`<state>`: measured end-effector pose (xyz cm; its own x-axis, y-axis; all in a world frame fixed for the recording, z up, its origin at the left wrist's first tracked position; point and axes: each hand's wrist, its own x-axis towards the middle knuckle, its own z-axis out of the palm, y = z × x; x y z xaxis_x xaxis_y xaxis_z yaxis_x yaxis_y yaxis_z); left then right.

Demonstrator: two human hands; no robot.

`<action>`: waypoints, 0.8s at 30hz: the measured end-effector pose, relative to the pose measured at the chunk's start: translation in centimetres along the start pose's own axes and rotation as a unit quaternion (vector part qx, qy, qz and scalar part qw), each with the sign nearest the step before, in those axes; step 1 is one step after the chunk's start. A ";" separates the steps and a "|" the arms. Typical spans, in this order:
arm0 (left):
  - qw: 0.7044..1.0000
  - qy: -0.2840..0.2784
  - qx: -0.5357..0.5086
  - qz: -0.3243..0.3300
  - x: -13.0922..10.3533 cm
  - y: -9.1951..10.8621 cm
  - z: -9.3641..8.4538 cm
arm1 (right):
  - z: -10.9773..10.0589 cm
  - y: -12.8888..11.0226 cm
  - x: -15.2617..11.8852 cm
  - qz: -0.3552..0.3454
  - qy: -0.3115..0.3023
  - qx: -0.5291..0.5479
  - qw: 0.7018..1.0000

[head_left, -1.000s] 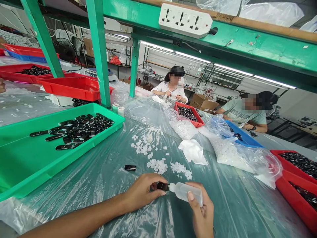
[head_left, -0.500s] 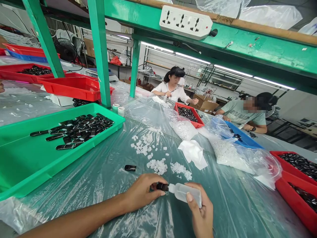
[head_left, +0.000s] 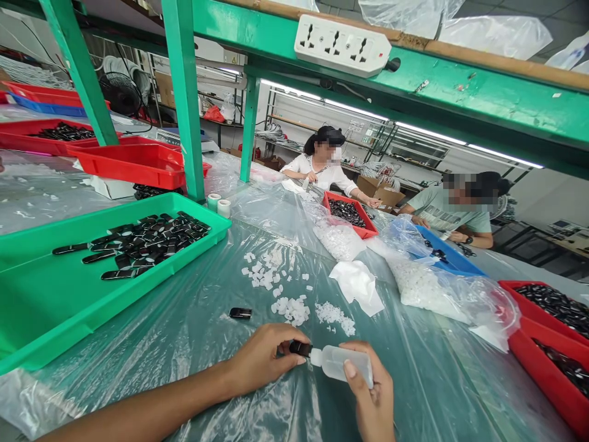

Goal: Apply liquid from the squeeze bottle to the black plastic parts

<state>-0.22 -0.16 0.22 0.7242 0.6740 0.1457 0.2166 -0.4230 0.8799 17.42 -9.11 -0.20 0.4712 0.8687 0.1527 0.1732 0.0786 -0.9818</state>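
Black and shiny, a small piece (head_left: 300,348) sits pinched between the thumb and fingers of the left hand (head_left: 262,357). The left arm reaches in from the bottom left corner, stretched low over the clear plastic sheet (head_left: 427,380), with the hand bent over at the front. The right hand (head_left: 375,390) comes up from the bottom edge, its thumb and fingers wrapped around a cloudy white bottle (head_left: 340,363). The bottle lies on its side, nose pointing left at the small piece. I cannot tell if they touch.
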 end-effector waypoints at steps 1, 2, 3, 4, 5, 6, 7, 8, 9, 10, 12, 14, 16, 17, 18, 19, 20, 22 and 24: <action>1.000 -0.002 -0.003 -0.002 0.0 0.0 0.0 | 0.0 0.0 0.1 0.009 -0.003 0.000 1.000; 1.000 -0.003 -0.006 -0.004 0.0 0.0 0.0 | 0.0 -0.1 0.1 0.021 -0.006 0.000 1.000; 1.000 -0.004 -0.009 -0.007 0.0 0.1 0.0 | 0.0 -0.1 0.2 0.036 -0.007 0.001 0.999; 1.000 -0.004 -0.011 -0.010 0.0 0.2 0.0 | 0.0 0.0 0.4 0.049 -0.009 0.005 0.999; 1.000 -0.003 -0.013 -0.012 0.0 0.3 0.0 | -0.1 0.2 0.5 0.060 -0.010 0.013 0.998; 1.000 -0.003 -0.015 -0.014 0.0 0.4 0.0 | -0.1 0.4 0.7 0.074 -0.013 0.027 0.997; 1.000 -0.002 -0.016 -0.015 0.0 0.4 0.0 | -0.1 0.7 0.9 0.088 -0.015 0.043 0.995; 1.000 -0.002 -0.018 -0.016 0.0 0.5 -0.1 | -0.1 1.0 1.1 0.103 -0.018 0.062 0.993; 1.000 -0.001 -0.021 -0.017 0.0 0.5 -0.1 | -0.1 1.3 1.2 0.116 -0.022 0.084 0.989; 1.000 0.001 -0.025 -0.019 0.0 0.5 -0.1 | -0.1 1.6 1.4 0.130 -0.026 0.110 0.985; 0.999 0.007 -0.036 -0.026 0.0 0.4 0.0 | -0.1 1.9 1.6 0.151 -0.032 0.171 0.973; 0.998 0.016 -0.051 -0.035 0.0 0.1 0.0 | -0.1 1.9 1.7 0.162 -0.038 0.240 0.956; 0.996 0.023 -0.078 -0.045 0.1 -0.4 0.2 | -0.1 1.7 1.7 0.172 -0.042 0.297 0.938; 0.993 0.022 -0.102 -0.048 0.2 -0.7 0.2 | -0.1 1.6 1.7 0.177 -0.043 0.320 0.930; 0.989 0.019 -0.134 -0.051 0.2 -0.9 0.3 | -0.2 1.5 1.8 0.184 -0.042 0.337 0.922; 0.983 0.014 -0.174 -0.054 0.3 -1.1 0.3 | -0.2 1.5 1.8 0.191 -0.040 0.352 0.916; 0.975 0.008 -0.215 -0.058 0.4 -1.3 0.4 | -0.2 1.4 1.8 0.197 -0.037 0.364 0.910; 0.955 -0.006 -0.289 -0.069 0.6 -1.5 0.3 | -0.3 1.4 1.9 0.205 -0.032 0.384 0.900; 0.936 -0.017 -0.340 -0.087 0.7 -1.3 0.2 | -0.3 1.4 2.0 0.213 -0.025 0.399 0.892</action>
<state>0.12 0.79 -0.94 0.7394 0.6726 -0.0313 -0.1253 0.1832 0.9751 18.88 -7.40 -1.26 0.3046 0.9221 -0.2386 -0.6914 0.0418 -0.7212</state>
